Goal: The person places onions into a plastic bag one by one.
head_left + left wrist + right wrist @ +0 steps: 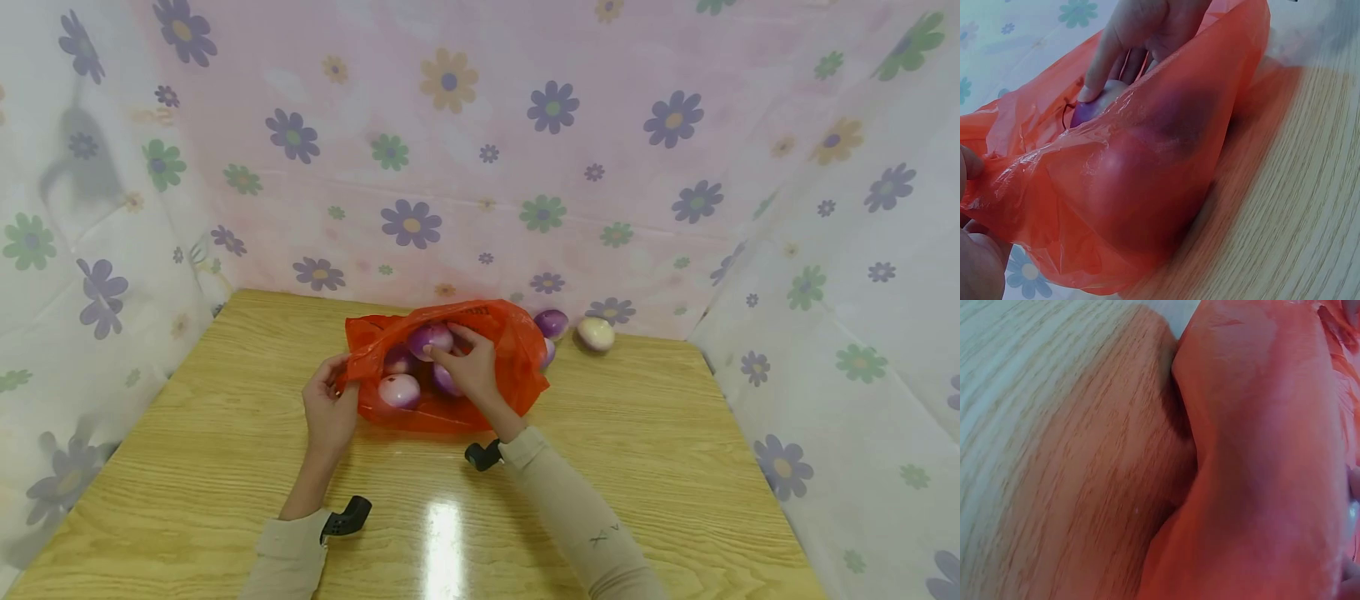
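A thin red plastic bag [517, 367] lies on the table with its mouth facing up. Several glossy purple-and-white onions sit inside, among them a paler onion [400, 391] at the front left. My left hand [330, 408] pinches the bag's left rim and holds it out; in the left wrist view its fingers [982, 265] grip the plastic. Inside the mouth, my right hand [471, 367] holds a purple onion [430, 340] between thumb and fingers, above the others. In the right wrist view, the bag [1254, 450] hides most of that hand.
Against the bag's right side are a purple onion [552, 323] and part of another. A pale cream onion [596, 334] lies farther right on the wooden table [645, 450]. Flower-patterned cloth [480, 167] closes off the back and both sides. Black wrist mounts [348, 517] stick out from the sleeves.
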`<state>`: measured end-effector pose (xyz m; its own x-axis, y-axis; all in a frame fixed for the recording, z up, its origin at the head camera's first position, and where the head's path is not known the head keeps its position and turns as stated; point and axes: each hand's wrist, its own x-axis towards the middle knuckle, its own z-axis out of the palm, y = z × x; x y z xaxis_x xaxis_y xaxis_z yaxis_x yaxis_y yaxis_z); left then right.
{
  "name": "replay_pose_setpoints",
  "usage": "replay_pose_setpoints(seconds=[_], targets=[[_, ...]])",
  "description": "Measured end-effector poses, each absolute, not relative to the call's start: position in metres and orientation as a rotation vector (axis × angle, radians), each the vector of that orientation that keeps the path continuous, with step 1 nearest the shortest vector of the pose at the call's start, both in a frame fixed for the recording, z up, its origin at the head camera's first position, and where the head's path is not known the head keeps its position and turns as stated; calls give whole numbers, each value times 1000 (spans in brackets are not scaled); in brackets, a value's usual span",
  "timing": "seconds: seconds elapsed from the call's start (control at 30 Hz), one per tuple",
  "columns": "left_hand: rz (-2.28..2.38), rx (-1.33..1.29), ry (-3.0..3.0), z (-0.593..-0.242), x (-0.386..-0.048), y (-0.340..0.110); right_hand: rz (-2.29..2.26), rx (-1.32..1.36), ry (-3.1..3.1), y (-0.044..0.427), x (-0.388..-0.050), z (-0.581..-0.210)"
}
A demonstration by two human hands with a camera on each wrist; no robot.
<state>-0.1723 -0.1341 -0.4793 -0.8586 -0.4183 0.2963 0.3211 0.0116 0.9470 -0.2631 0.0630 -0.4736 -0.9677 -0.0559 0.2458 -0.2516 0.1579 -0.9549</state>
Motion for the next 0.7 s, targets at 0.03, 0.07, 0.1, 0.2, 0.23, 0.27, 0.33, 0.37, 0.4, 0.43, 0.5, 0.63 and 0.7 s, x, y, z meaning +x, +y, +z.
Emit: replay_pose_setpoints(seconds=[0.03, 0.07, 0.1, 0.2, 0.23, 0.27, 0.33, 0.37, 0.4, 0.43, 0.5, 0.63, 0.7], targets=[[-1896, 93, -1787, -476, -170, -133, 1908, 301, -2274, 63, -263, -474], [-1895, 87, -1787, -472, -168, -132, 1892, 299, -2279, 62, -263, -474], [-1894, 82, -1787, -468, -166, -131, 1875, 296, -2286, 62, -263, -475], [-1884, 57, -1788, -459, -161, -130, 1834, 303, -2299, 63, -262, -475], [-1880, 50, -1787, -457, -160, -129, 1822, 309, -2300, 63, -262, -475], [-1883, 55, -1786, -459, -161, -129, 1817, 313, -2296, 63, -261, -476], [-1887, 62, -1781, -464, -164, -130, 1829, 313, -2284, 64, -260, -475], [-1887, 65, -1778, -468, -166, -131, 1846, 314, -2271, 64, -259, -475], [-1885, 66, -1777, -471, -168, -131, 1864, 310, -2258, 65, -258, -475], [-1884, 76, -1781, -474, -169, -132, 1888, 309, -2239, 65, -257, -474], [-1881, 81, -1780, -480, -173, -133, 1948, 304, -2200, 66, -254, -472], [-1876, 69, -1778, -483, -174, -135, 2018, 340, -2116, 68, -245, -465], [-1879, 66, -1775, -483, -174, -135, 2031, 367, -2083, 69, -240, -459]])
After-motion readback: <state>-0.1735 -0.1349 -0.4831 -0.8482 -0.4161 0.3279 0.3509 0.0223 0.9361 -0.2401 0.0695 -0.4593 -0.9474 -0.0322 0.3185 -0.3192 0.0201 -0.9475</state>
